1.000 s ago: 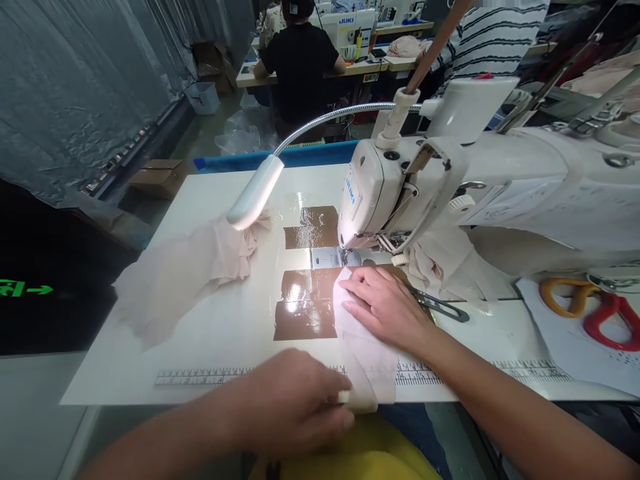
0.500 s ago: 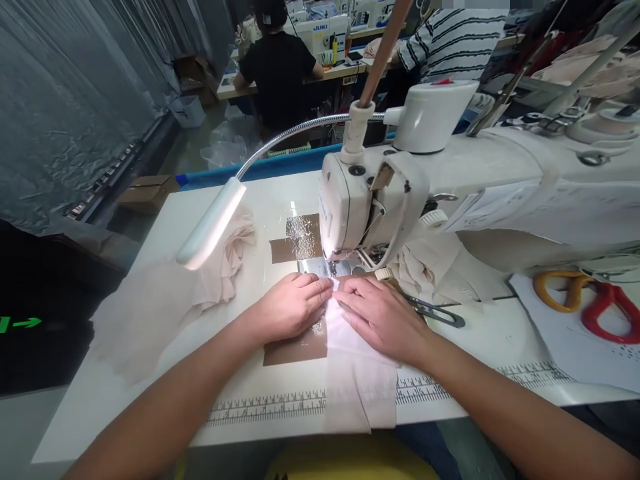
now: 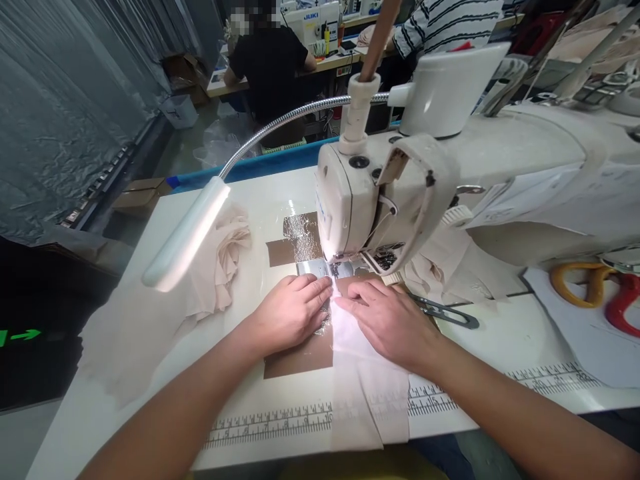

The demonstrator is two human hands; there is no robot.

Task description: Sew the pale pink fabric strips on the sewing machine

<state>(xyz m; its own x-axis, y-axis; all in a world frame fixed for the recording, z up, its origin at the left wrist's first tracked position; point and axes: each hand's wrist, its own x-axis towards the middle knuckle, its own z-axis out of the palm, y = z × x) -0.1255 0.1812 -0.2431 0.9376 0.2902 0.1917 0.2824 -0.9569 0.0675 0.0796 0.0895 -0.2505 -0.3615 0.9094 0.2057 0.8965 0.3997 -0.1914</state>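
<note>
A pale beige fabric strip (image 3: 367, 393) runs from the table's front edge up to the needle of a white sewing machine (image 3: 380, 200). My left hand (image 3: 290, 310) lies flat on the table beside the strip's far end, fingers stretched toward the needle plate. Just right of it, my right hand (image 3: 390, 320) presses flat on the strip. The fingertips of both hands nearly meet below the presser foot. Neither hand grips anything.
A gooseneck lamp (image 3: 187, 230) hangs over a heap of beige fabric (image 3: 150, 313) at the left. Thread snips (image 3: 445, 312) lie right of my right hand; orange and red scissors (image 3: 600, 293) lie at the far right. Other people sit at machines behind.
My left hand came up from the table's front edge to lie flat beside the needle. Since half a second ago both hands have stayed put; the camera moved closer.
</note>
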